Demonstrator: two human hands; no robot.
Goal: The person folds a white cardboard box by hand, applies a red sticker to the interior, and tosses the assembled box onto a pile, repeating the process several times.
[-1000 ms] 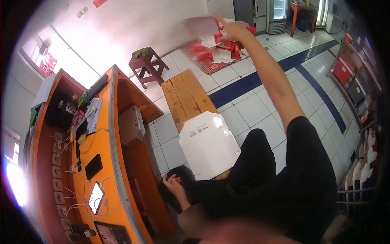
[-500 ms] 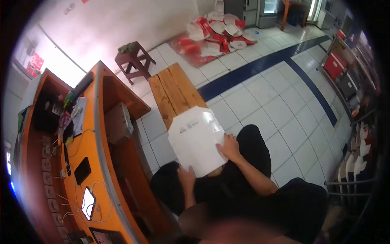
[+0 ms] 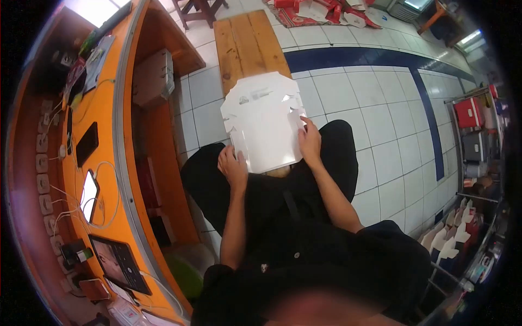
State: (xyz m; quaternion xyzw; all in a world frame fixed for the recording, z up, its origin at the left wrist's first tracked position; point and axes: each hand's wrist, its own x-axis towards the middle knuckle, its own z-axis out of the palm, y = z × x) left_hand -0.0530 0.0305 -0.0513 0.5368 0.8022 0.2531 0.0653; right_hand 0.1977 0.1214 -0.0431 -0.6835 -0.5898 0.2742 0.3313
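A flat white cardboard sheet (image 3: 266,125) with cut corners and slits lies on the near end of a wooden bench (image 3: 247,43), between the person's legs. My left hand (image 3: 233,165) holds the sheet's lower left edge, its fingers bent over the border. On the opposite side, my right hand (image 3: 309,142) grips the right edge, thumb on top of the sheet. Small grey printing shows near the sheet's far edge. Both side edges are slightly lifted near the hands.
An orange counter (image 3: 109,136) on the left bears phones, a tablet (image 3: 119,263) and cables. Red and white card pieces (image 3: 321,11) lie on the floor beyond. Shelving at the right holds a red box (image 3: 468,113) and folded white cartons (image 3: 451,233). A stool (image 3: 198,11) stands past the bench.
The view has tilted down and turned. Both hands now hold the sheet's sides higher up, and the side edges, flat before, are bent at the slits.
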